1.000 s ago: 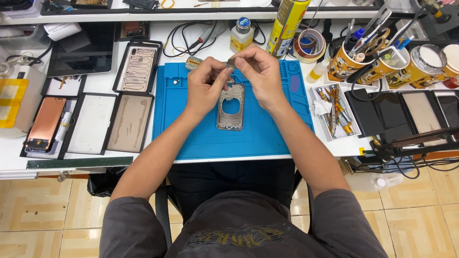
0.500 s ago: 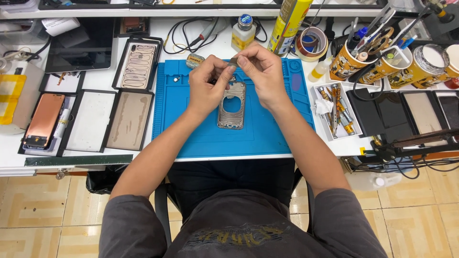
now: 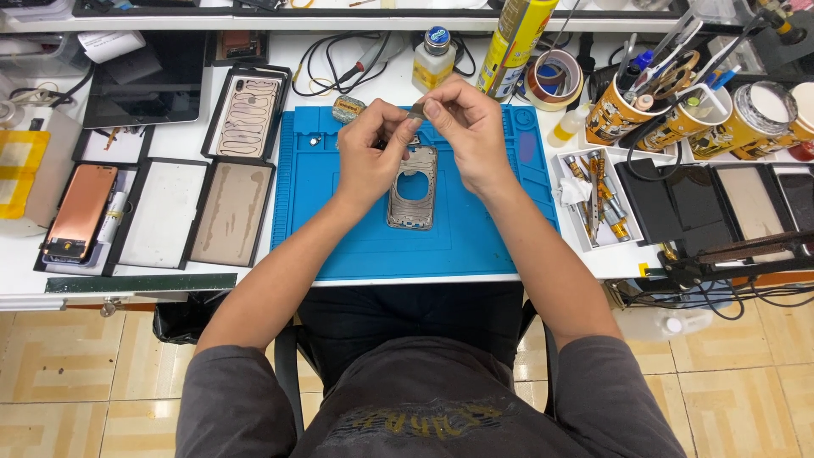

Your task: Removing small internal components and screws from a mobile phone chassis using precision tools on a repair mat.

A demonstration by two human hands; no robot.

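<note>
Over the far half of a blue work mat, my left hand and my right hand meet fingertip to fingertip. Both pinch one small dark metal part between thumbs and forefingers. Directly below them a phone frame with a round hole lies flat on the mat. A small brass-coloured piece rests at the mat's far edge, left of my left hand.
Black trays with phone back panels and a copper-coloured phone lie left of the mat. A white tray of small tools, cans with pens, a tape roll, a spray can and a bottle stand right and behind.
Both hands have stayed together over the mat, fingers shifting slightly on the small part. The phone frame has not moved.
</note>
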